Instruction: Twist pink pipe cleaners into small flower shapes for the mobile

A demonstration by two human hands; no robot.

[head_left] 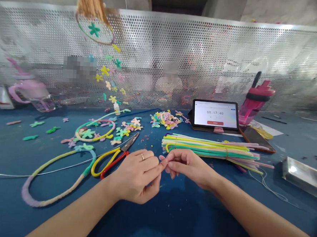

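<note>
My left hand [140,174], with a ring on one finger, meets my right hand [186,165] in front of me above the blue table. The fingertips of both hands pinch what looks like a small pink pipe-cleaner piece [161,157], mostly hidden by the fingers. Left of my left hand lie scissors [124,153] with red and yellow handles, blades pointing away. A pastel pipe-cleaner ring [32,199] rests farther left. Just beyond my right hand is a tied bundle of colourful pipe cleaners [213,147].
Small pipe-cleaner flowers [165,119] form a heap behind the hands. A second ring [94,139] lies among more flowers. A tablet [215,114] showing a timer, a pink bottle [256,101], a phone [259,140] and a metal box [304,175] occupy the right. A flower mobile [94,29] hangs upper left.
</note>
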